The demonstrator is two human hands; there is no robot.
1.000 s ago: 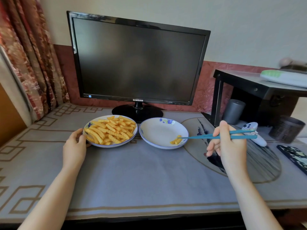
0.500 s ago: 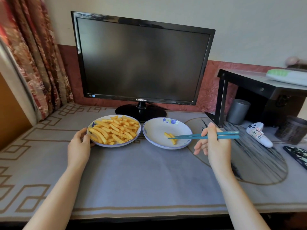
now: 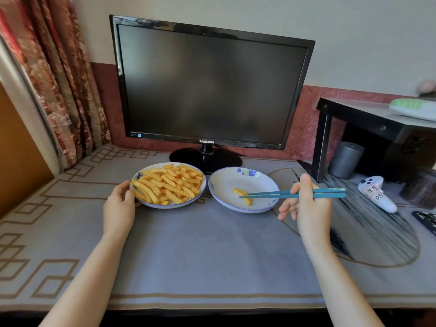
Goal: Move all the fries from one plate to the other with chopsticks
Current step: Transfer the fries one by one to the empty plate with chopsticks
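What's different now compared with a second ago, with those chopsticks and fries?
The right hand carried the blue chopsticks leftward, bringing two fries from the near rim of the right plate to its middle; they now lie there, tips parted. The left hand kept holding the full plate, unmoved.

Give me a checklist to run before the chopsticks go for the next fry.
1. Left hand holds left plate by the rim: ok.
2. Right hand grips chopsticks: ok.
3. Chopstick tips free of the two fries: cannot tell.
4. Two fries lie inside right plate: ok.
5. Nothing between the plates: ok.
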